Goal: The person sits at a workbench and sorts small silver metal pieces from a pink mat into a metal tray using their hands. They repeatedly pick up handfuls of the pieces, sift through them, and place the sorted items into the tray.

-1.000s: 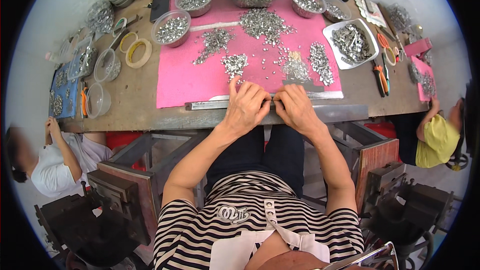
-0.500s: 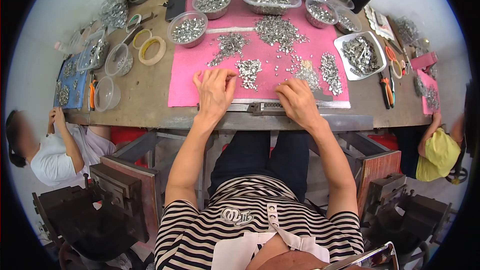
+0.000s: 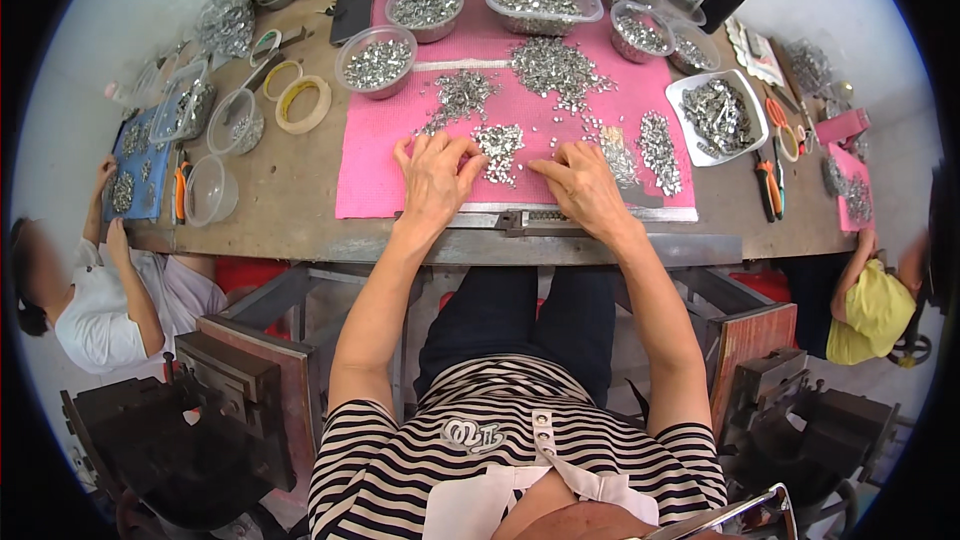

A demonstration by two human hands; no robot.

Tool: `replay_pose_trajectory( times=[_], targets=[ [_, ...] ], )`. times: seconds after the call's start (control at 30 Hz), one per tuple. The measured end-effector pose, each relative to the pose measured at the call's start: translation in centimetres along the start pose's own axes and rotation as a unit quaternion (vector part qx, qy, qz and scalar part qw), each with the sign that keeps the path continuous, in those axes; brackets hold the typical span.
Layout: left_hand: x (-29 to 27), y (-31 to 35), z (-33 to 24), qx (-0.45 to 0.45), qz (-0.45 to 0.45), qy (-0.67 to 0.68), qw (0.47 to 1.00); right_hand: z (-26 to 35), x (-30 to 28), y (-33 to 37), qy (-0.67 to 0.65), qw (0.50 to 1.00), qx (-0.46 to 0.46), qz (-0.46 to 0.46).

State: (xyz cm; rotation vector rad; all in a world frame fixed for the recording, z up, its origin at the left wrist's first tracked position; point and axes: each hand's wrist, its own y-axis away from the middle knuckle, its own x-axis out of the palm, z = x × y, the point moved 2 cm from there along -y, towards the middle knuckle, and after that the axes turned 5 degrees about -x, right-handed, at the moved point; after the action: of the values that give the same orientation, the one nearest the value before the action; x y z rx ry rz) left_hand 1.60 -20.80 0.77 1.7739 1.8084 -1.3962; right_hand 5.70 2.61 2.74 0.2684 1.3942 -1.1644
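On the pink mat (image 3: 370, 175), my left hand (image 3: 438, 178) is at the left edge of a small pile of shiny metal pieces (image 3: 499, 150). Its fingers are bent, with thumb and forefinger close together; anything between them is too small to make out. My right hand (image 3: 585, 187) lies to the right of that pile, fingers curled and thumb and forefinger drawn together towards it. Whatever its tips hold is hidden. A slim metal bar with a toothed dark insert (image 3: 540, 222) runs along the mat's near edge, below both hands. Flat silver strips (image 3: 620, 160) lie past my right hand.
Larger metal heaps (image 3: 558, 70) lie farther back, before clear tubs (image 3: 540, 0) of pieces. A white dish (image 3: 716, 115) and orange-handled pliers (image 3: 768, 185) are at right. Tape rolls (image 3: 303, 105) and an empty tub (image 3: 211, 190) are at left. Co-workers sit at both sides.
My right hand has shifted slightly left, its fingertips nearer the small pile. My left fingertips have moved slightly right, to the pile's edge. The co-worker at left has parted their hands.
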Motion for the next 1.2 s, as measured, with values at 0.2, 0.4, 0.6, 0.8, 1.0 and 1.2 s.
replay_pose_trajectory(
  times=[0.2,0.4,0.6,0.8,1.0,1.2],
  targets=[
    [0.1,0.2,0.1,0.018,-0.029,0.003,0.999,0.7,1.3,-1.3,-0.002,0.999,0.013,-0.030],
    [-0.4,0.3,0.3,0.024,-0.011,0.011,1.000,1.0,2.4,-1.9,0.018,0.999,0.007,-0.042],
    [-0.4,0.5,0.6,0.026,-0.006,0.016,1.000,1.1,2.2,-2.0,0.041,0.999,-0.019,-0.029],
    [-0.9,0.4,0.3,0.039,0.020,-0.018,0.999,0.7,-1.2,0.1,-0.005,0.998,0.036,-0.048],
    [-1.1,1.5,-4.0,0.081,0.046,0.017,0.995,0.5,-3.9,5.8,-0.143,0.980,0.127,-0.054],
    [2.4,4.0,-9.4,0.143,0.067,0.115,0.981,1.6,-3.6,6.8,-0.102,0.989,0.073,-0.077]
  ],
)
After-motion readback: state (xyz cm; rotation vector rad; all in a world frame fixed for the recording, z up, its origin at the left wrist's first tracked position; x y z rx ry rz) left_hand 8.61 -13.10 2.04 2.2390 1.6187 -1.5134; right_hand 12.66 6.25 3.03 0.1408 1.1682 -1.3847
